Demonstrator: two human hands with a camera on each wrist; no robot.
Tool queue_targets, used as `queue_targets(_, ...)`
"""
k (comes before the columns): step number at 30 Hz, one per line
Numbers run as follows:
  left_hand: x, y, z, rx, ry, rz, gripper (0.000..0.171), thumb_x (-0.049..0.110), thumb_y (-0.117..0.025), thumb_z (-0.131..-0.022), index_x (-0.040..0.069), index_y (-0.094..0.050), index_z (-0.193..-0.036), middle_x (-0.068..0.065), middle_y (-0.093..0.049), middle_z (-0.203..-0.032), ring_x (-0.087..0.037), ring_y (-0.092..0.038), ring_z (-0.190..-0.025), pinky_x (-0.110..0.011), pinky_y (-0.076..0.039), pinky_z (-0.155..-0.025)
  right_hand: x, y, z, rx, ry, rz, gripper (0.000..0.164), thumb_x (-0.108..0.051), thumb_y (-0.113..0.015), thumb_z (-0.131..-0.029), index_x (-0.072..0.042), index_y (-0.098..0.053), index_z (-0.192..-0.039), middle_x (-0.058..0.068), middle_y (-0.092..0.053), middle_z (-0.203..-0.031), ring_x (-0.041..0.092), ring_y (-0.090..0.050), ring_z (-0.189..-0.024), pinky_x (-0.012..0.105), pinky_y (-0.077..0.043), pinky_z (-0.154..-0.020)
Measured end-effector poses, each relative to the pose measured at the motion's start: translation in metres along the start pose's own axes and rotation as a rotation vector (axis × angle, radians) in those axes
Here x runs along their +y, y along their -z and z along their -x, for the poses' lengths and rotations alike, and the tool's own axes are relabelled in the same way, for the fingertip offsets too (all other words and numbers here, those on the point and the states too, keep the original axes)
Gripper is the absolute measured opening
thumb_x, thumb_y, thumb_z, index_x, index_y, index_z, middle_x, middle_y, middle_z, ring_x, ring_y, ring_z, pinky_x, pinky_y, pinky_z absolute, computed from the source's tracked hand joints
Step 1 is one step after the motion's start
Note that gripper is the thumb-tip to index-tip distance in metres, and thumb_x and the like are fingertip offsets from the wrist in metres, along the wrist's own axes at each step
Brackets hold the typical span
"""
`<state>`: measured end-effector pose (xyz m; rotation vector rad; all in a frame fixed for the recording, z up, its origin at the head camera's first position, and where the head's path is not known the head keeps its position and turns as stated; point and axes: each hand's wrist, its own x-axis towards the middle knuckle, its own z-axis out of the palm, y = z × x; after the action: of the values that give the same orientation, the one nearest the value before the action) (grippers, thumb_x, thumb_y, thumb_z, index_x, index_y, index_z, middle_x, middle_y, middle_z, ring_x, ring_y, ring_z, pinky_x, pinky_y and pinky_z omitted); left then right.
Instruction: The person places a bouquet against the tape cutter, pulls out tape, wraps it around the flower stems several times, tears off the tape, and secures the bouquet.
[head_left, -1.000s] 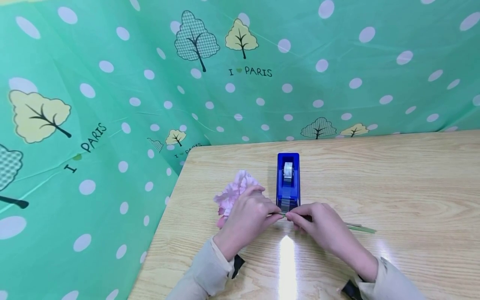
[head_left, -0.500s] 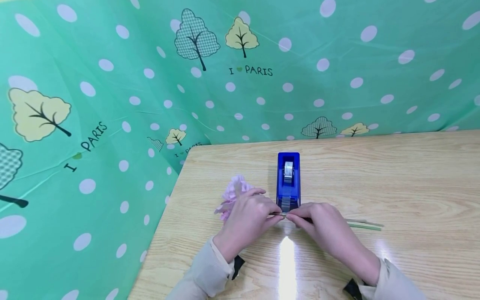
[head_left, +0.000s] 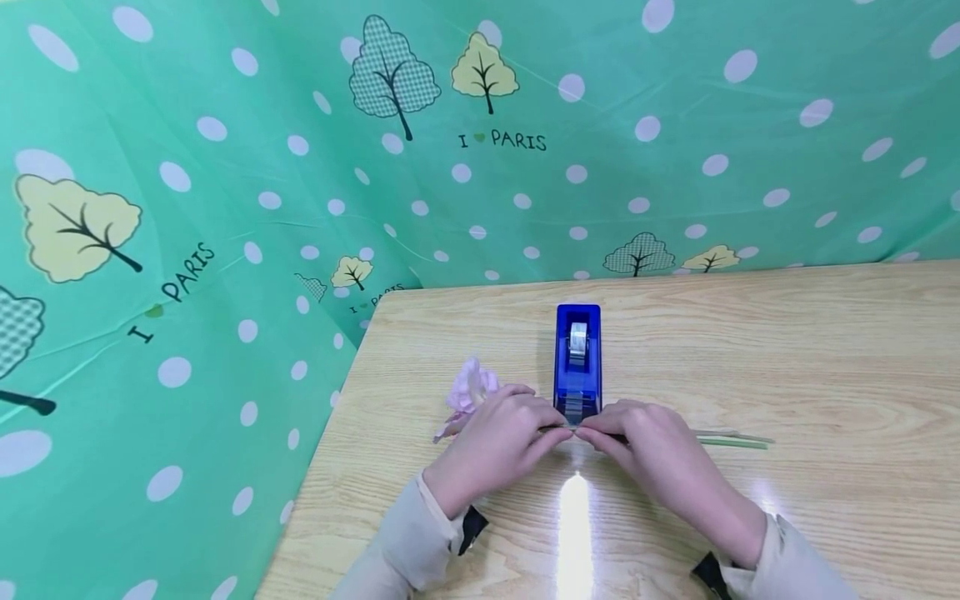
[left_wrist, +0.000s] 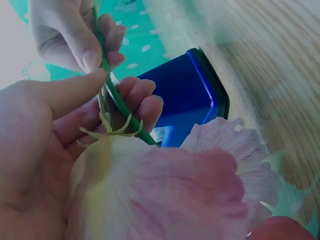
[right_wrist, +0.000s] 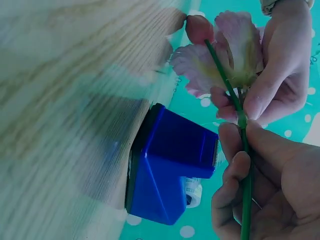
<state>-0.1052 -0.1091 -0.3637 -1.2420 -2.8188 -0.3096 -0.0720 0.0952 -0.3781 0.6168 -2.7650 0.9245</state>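
Note:
A pale pink flower (head_left: 471, 385) pokes out past my left hand (head_left: 501, 433), which pinches its stem just below the bloom. In the right wrist view, a darker pink bud (right_wrist: 199, 29) on a green stem (right_wrist: 222, 67) lies alongside it. A clear, shiny band, seemingly tape (right_wrist: 242, 119), wraps the stems where the two hands meet. My right hand (head_left: 663, 454) pinches the same stems close by, thumb against fingertips. Stem ends (head_left: 735, 441) stick out to its right. Directly beyond the fingertips stands a blue tape dispenser (head_left: 578, 379).
A roll of clear tape (head_left: 577, 337) sits in the dispenser. The wooden table (head_left: 810, 358) spreads out to the right. Behind it and on the left hangs a green polka-dot cloth (head_left: 247, 333) with printed trees.
The flower has turned about its stem and shows a narrower side. The stem ends have shifted a little right and away from me. Both hands stay at nearly the same spot, still pinching.

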Motion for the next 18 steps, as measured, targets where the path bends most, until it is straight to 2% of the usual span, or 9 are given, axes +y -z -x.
queue_targets(5,-0.0001,0.0018,-0.0007,0.016,-0.024,-0.015,0.021,0.032,-0.061,-0.099,0.021,-0.078,-0.102,0.01,-0.075,-0.097,-0.003,-0.07,-0.091,-0.028,-0.042,-0.11,0.0024,0.0007,-0.0008,-0.034,-0.021,-0.063,0.008,-0.02,-0.071,-0.092,-0.02,-0.08,-0.093,-0.01,-0.075,-0.088,0.009,-0.071,-0.083,0.031,-0.059,-0.072)
queue_targets(8,0.0,0.0015,-0.0009,0.069,-0.064,-0.054,0.017,0.03,-0.065,-0.097,0.02,-0.079,-0.098,0.01,-0.076,-0.093,-0.003,-0.07,-0.086,-0.025,-0.046,-0.106,0.0038,0.0015,-0.0012,-0.058,-0.046,-0.132,0.01,-0.022,-0.069,-0.094,-0.02,-0.079,-0.094,-0.011,-0.075,-0.089,0.008,-0.071,-0.084,0.03,-0.059,-0.074)
queue_targets(10,0.0002,0.0008,-0.0011,0.113,-0.094,-0.09,0.014,0.028,-0.067,-0.095,0.021,-0.079,-0.095,0.01,-0.076,-0.09,-0.003,-0.07,-0.083,-0.023,-0.048,-0.101,0.005,0.002,-0.0018,-0.087,-0.068,-0.185,0.014,-0.024,-0.066,-0.096,-0.019,-0.079,-0.093,-0.011,-0.074,-0.087,0.006,-0.069,-0.079,0.028,-0.057,-0.071)
queue_targets(15,0.0005,-0.0024,-0.001,0.214,-0.133,-0.182,0.012,0.028,-0.071,-0.093,0.023,-0.079,-0.087,0.014,-0.074,-0.081,-0.001,-0.068,-0.076,-0.02,-0.05,-0.095,0.0065,-0.0001,-0.0044,-0.183,-0.147,-0.254,0.036,-0.036,-0.05,-0.104,-0.018,-0.072,-0.082,-0.009,-0.065,-0.071,0.005,-0.05,-0.062,0.024,-0.044,-0.059)
queue_targets(18,0.0013,-0.0037,-0.0018,0.236,-0.135,-0.212,0.012,0.029,-0.071,-0.092,0.023,-0.079,-0.085,0.014,-0.073,-0.08,-0.001,-0.067,-0.074,-0.02,-0.05,-0.096,0.0087,-0.0018,-0.0048,-0.227,-0.156,-0.288,0.039,-0.038,-0.046,-0.105,-0.017,-0.069,-0.081,-0.008,-0.062,-0.069,0.005,-0.045,-0.059,0.024,-0.042,-0.057)
